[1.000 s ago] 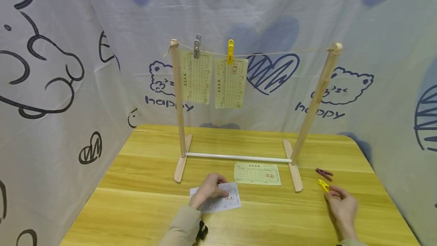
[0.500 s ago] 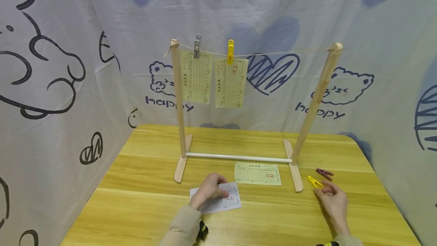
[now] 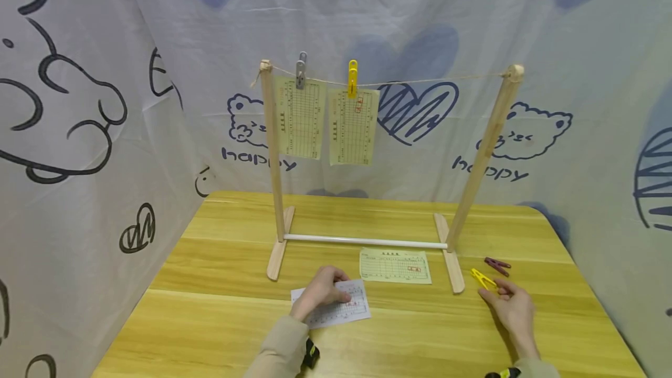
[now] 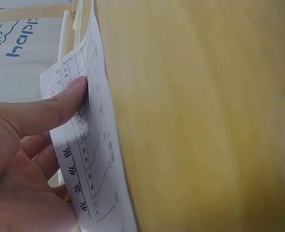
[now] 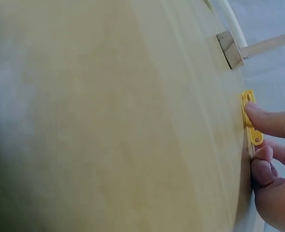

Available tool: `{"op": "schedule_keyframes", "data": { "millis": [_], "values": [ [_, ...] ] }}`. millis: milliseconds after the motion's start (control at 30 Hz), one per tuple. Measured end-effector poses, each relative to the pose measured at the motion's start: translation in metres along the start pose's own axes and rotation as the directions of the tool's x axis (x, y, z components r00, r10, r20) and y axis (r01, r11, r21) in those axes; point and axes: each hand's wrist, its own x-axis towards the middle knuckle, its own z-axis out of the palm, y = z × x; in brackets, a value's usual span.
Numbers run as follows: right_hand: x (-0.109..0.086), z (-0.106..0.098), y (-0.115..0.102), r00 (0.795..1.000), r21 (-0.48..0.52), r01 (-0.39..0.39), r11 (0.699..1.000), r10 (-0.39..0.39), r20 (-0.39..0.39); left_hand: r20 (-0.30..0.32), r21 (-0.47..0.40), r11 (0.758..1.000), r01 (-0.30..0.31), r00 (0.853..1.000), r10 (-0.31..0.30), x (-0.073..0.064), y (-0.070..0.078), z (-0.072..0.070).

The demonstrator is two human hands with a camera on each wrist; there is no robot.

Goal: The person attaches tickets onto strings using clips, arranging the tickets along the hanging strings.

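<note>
My left hand holds a white receipt slip at the table. In the left wrist view, the thumb lies on the slip's printed face and the other fingers are behind it. Toward the right side, my right hand pinches a yellow clothespin low over the tabletop. Its thumb presses on the clothespin in the right wrist view, the other fingers curled close by. A dark red clothespin lies just beyond. Between the hands, nearer the rack, a yellow-green receipt slip lies flat.
A wooden rack with two posts and a white crossbar stands on the table. From its string hang two receipt slips, under a grey clothespin and a yellow one. A printed curtain surrounds the table.
My right hand has shifted left with the yellow clothespin, and the clothespin has turned a little. The left hand and its white slip have stayed put.
</note>
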Motion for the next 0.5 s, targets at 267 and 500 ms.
{"op": "schedule_keyframes", "data": {
  "millis": [267, 500],
  "values": [
    [0.0005, 0.0017, 0.0001, 0.999, -0.013, 0.009, 1.000, -0.010, -0.033, 0.002, -0.004, 1.000, 0.002, 1.000, -0.002, -0.0007, 0.0002, -0.0002],
    [-0.0016, 0.0032, -0.0014, 0.996, 0.095, -0.046, 0.994, 0.053, -0.067, 0.000, 0.005, 1.000, -0.010, 1.000, 0.010, -0.0003, -0.0016, 0.0003]
  ]
}}
